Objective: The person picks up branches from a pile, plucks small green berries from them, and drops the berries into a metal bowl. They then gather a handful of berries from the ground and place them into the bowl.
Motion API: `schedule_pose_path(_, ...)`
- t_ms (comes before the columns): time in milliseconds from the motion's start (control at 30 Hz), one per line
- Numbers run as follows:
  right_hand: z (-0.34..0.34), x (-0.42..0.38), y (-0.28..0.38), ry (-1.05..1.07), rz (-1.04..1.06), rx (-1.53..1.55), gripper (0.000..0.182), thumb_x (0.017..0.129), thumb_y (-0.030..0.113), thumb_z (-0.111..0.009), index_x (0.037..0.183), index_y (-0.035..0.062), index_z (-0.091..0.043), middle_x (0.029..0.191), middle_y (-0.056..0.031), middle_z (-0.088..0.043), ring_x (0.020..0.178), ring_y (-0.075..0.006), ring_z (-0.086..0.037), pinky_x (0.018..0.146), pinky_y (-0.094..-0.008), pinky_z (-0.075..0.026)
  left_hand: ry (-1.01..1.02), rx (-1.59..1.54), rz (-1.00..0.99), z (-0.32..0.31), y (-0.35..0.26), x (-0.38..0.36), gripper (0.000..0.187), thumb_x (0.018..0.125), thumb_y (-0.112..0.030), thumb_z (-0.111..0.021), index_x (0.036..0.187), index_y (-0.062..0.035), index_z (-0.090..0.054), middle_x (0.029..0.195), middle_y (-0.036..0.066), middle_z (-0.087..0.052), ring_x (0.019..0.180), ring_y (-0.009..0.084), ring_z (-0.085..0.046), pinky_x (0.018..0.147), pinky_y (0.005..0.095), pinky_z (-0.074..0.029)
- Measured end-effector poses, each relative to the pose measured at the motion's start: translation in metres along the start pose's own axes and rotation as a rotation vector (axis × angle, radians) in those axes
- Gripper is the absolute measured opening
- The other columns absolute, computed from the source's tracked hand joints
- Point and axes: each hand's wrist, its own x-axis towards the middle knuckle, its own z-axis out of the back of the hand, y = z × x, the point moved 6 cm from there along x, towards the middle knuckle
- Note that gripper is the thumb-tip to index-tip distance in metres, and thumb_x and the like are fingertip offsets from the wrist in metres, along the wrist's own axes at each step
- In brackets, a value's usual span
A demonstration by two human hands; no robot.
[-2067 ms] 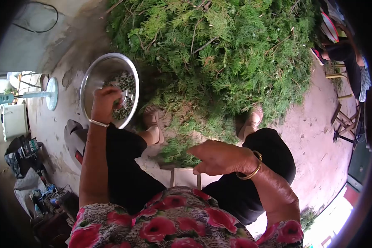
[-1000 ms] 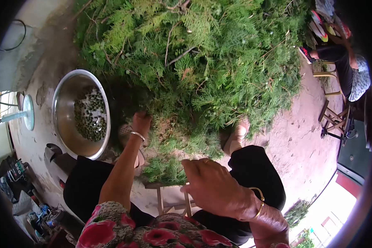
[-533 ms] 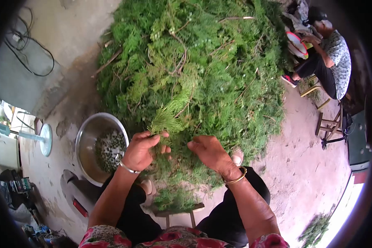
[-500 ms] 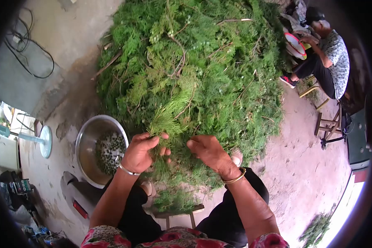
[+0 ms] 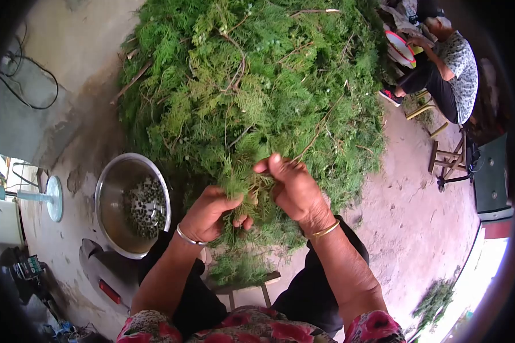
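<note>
Between my hands is a feathery green conifer sprig, with my left hand closed around its lower part. My right hand is just to the right and slightly higher, thumb and fingers pinched together against the greenery; what lies in the pinch is too small to make out. Both hands are over the near edge of a large heap of cut conifer branches. Left of my left hand stands a metal basin with many small round green cones at its bottom.
A person sits on a stool at the upper right, holding a red-rimmed round tray. A wooden stool stands below. A pale fan and cables are at left. Loose greenery lies between my feet.
My right hand has moved up and in against the sprig. My left hand has shifted slightly right with the sprig. The whole view has shifted a little.
</note>
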Motion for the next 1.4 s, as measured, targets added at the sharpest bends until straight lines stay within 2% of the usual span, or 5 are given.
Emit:
schedule_pose_path(200, 0.045, 0.003, 0.009, -0.469, 0.061, 0.446, 0.017, 0.099, 0.024, -0.040, 0.097, 0.0079, -0.046, 0.089, -0.0098, -0.058, 0.083, -0.0246, -0.058, 0.082, -0.0429, -0.048, 0.068, 0.162, 0.076, 0.004, -0.017, -0.005, 0.027, 0.088, -0.015, -0.059, 0.105, 0.0060, -0.056, 0.062, 0.011, -0.052, 0.061, 0.0233, -0.056, 0.050, 0.0367, -0.048)
schedule_pose_path(667, 0.026, 0.001, -0.020, -0.372, -0.074, 0.210, 0.039, 0.093, 0.039, -0.052, 0.096, -0.0001, -0.057, 0.092, -0.0080, -0.059, 0.083, -0.0201, -0.058, 0.081, -0.0342, -0.045, -0.294, 0.898, -0.139, 0.007, -0.013, 0.008, 0.017, 0.087, -0.014, -0.064, 0.090, 0.0007, -0.058, 0.075, -0.005, -0.052, 0.067, 0.0040, -0.046, 0.060, 0.0236, -0.041)
schedule_pose_path(800, -0.002, -0.002, -0.034, -0.148, -0.062, -0.166, 0.035, 0.084, 0.029, -0.068, 0.098, -0.0027, -0.060, 0.091, -0.0081, -0.061, 0.085, -0.0132, -0.054, 0.075, -0.0300, -0.044, -0.314, 1.185, -0.858, -0.013, 0.015, 0.008, 0.032, 0.082, -0.007, -0.065, 0.111, -0.0035, -0.054, 0.080, 0.014, -0.059, 0.058, 0.0155, -0.054, 0.052, 0.0277, -0.044)
schedule_pose_path(1067, 0.012, -0.009, -0.009, -0.444, -0.048, -0.385, 0.020, 0.087, 0.013, -0.057, 0.082, -0.0049, -0.064, 0.072, -0.0088, -0.064, 0.057, -0.0129, -0.054, 0.055, -0.0276, -0.042, -0.307, 0.643, -0.380, 0.040, 0.075, -0.006, 0.063, 0.075, -0.003, -0.068, 0.132, 0.0000, -0.041, 0.107, 0.021, -0.059, 0.067, 0.0279, -0.063, 0.067, 0.0390, -0.051)
schedule_pose_path(1400, 0.003, -0.019, 0.003, -0.441, -0.083, -0.423, 0.018, 0.088, 0.011, -0.056, 0.093, -0.0057, -0.062, 0.078, -0.0118, -0.066, 0.066, -0.0141, -0.061, 0.066, -0.0265, -0.048, -0.810, 1.591, 0.305, 0.303, 0.157, -0.015, 0.083, 0.064, -0.029, -0.078, 0.128, 0.0065, -0.039, 0.115, 0.032, -0.052, 0.108, 0.0458, -0.050, 0.092, 0.0425, -0.044)
